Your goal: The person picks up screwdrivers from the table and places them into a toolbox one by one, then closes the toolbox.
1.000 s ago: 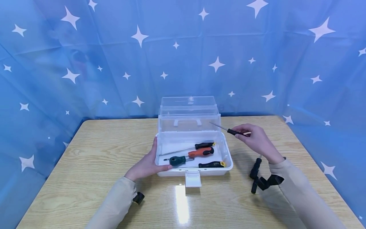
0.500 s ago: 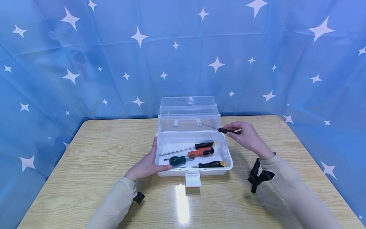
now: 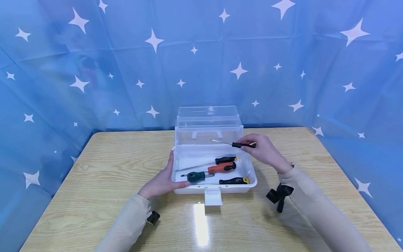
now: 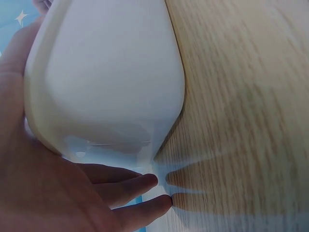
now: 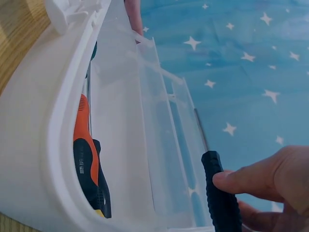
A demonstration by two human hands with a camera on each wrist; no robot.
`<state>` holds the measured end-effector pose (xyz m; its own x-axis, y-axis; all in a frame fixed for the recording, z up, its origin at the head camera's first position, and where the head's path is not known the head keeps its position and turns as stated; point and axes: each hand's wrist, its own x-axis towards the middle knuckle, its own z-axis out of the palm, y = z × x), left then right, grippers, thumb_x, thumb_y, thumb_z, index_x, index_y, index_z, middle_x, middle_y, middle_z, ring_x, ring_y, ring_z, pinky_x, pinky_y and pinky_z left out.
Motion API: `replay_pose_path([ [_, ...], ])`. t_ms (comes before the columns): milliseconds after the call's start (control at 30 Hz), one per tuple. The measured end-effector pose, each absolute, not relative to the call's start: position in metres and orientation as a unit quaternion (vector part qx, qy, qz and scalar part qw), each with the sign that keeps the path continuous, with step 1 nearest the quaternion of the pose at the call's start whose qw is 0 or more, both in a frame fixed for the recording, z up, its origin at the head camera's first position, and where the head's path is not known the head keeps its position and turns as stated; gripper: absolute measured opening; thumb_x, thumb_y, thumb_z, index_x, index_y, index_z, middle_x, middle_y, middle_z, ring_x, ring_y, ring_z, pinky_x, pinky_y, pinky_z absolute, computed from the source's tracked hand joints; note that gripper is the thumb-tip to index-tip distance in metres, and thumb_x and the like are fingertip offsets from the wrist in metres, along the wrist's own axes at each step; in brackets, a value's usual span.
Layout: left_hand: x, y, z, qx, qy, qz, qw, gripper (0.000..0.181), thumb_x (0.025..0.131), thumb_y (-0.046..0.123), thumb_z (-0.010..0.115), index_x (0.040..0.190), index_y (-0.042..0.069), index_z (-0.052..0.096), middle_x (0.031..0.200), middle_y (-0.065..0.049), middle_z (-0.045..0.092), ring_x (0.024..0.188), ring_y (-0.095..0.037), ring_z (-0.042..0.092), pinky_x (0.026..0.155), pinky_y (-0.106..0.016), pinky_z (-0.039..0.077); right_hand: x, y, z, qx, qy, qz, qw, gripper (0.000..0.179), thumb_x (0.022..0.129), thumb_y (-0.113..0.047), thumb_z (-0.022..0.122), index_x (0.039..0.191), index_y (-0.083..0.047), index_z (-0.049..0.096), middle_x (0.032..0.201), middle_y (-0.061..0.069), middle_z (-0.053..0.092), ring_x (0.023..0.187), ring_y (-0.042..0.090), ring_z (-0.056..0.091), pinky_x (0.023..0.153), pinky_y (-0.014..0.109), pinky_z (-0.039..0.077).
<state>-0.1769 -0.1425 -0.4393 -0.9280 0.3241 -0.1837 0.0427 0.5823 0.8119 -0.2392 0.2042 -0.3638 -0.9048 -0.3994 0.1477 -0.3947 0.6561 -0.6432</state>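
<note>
A white toolbox [image 3: 189, 191] stands with its clear lid [image 3: 207, 120] raised. Its left front corner is held by my left hand [image 3: 158, 182], thumb over the front rim, fingers along the side. In it lie a green stubby-handled screwdriver [image 3: 196, 176], an orange-and-black screwdriver [image 3: 220, 168] and two black-and-yellow screwdrivers, one at the back [image 3: 225, 160] and one at the front [image 3: 233, 181]. Above the box's back right, my right hand [image 3: 264, 151] pinches a black-handled screwdriver [image 5: 219, 195] between thumb and fingers. Its shaft points left, across the lid.
On the table [image 3: 119, 168], right of the box, a black handle [image 3: 280, 205] shows partly behind the right wrist camera [image 3: 283, 190]. The box's front latch [image 3: 213, 197] hangs forward. A blue star-patterned curtain [image 3: 201, 70] rises behind the table.
My right hand has carried the black-handled screwdriver leftward, from beside the box to over its right back part. The left hand stays at the box corner.
</note>
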Motion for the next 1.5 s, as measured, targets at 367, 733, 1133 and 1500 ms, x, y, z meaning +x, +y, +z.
replay_pose_path([
  [367, -0.177, -0.143, -0.440, 0.105, 0.870, 0.453, 0.163, 0.125, 0.078, 0.048, 0.078, 0.152, 0.022, -0.019, 0.155, -0.027, 0.015, 0.136, -0.043, 0.029, 0.106, -0.057, 0.029, -0.246, 0.189, -0.367, -0.249, 0.904, -0.347, 0.013, 0.019, 0.089, 0.003, 0.063, 0.106, 0.000, 0.072, 0.099, 0.011, 0.069, 0.090, 0.026, 0.062, 0.078, 0.044, 0.052],
  [733, -0.176, -0.142, -0.439, 0.099, 0.871, 0.453, 0.164, 0.125, 0.078, 0.048, 0.078, 0.153, 0.023, -0.019, 0.153, -0.029, 0.021, 0.133, -0.043, 0.034, 0.104, -0.056, 0.032, -0.251, 0.181, -0.368, -0.261, 0.902, -0.342, 0.035, 0.021, 0.090, 0.000, 0.064, 0.109, -0.002, 0.072, 0.100, 0.009, 0.068, 0.088, 0.023, 0.063, 0.076, 0.041, 0.052],
  [1133, -0.176, -0.143, -0.439, 0.099, 0.870, 0.455, 0.163, 0.124, 0.079, 0.047, 0.077, 0.152, 0.023, -0.020, 0.154, -0.027, 0.019, 0.134, -0.043, 0.032, 0.104, -0.057, 0.031, -0.258, 0.172, -0.369, -0.277, 0.898, -0.336, 0.065, 0.021, 0.090, 0.002, 0.064, 0.109, 0.000, 0.072, 0.102, 0.009, 0.069, 0.091, 0.023, 0.062, 0.079, 0.041, 0.051],
  [1500, -0.176, -0.142, -0.440, 0.099, 0.869, 0.454, 0.167, 0.123, 0.079, 0.047, 0.077, 0.152, 0.023, -0.019, 0.153, -0.027, 0.021, 0.135, -0.041, 0.031, 0.105, -0.056, 0.030, -0.260, 0.163, -0.372, -0.257, 0.896, -0.348, 0.096, 0.018, 0.091, 0.001, 0.062, 0.106, -0.001, 0.072, 0.102, 0.009, 0.069, 0.094, 0.024, 0.062, 0.080, 0.040, 0.051],
])
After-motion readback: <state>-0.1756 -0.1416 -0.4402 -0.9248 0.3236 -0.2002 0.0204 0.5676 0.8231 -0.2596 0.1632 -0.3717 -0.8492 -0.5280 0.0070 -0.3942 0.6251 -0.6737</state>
